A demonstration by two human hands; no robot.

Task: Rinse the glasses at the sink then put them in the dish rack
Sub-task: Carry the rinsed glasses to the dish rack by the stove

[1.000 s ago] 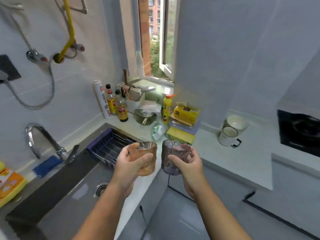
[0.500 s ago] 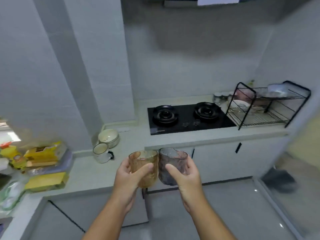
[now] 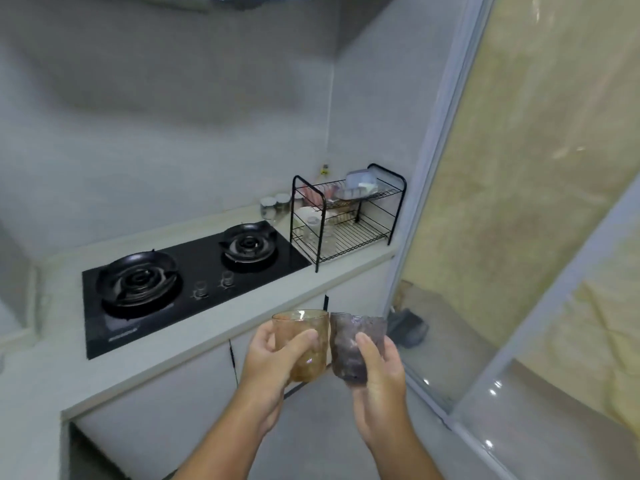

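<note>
My left hand (image 3: 268, 365) grips an amber textured glass (image 3: 306, 341), upright, in front of me. Right beside it my right hand (image 3: 379, 372) grips a purple-grey textured glass (image 3: 349, 348); the two glasses touch side by side. A black two-tier wire dish rack (image 3: 346, 216) stands on the counter's far right end, well beyond the glasses. It holds clear glasses on its lower shelf and containers on the upper shelf. The sink is out of view.
A black two-burner gas hob (image 3: 180, 278) is set into the pale counter (image 3: 207, 337) left of the rack. Two jars (image 3: 275, 206) stand behind the hob. A glass sliding door (image 3: 519, 271) fills the right side, with a dark slipper (image 3: 407, 327) behind it.
My view has swung right from the sink and window, past the hob, toward the dish rack and sliding door. Both hands keep holding the glasses together.
</note>
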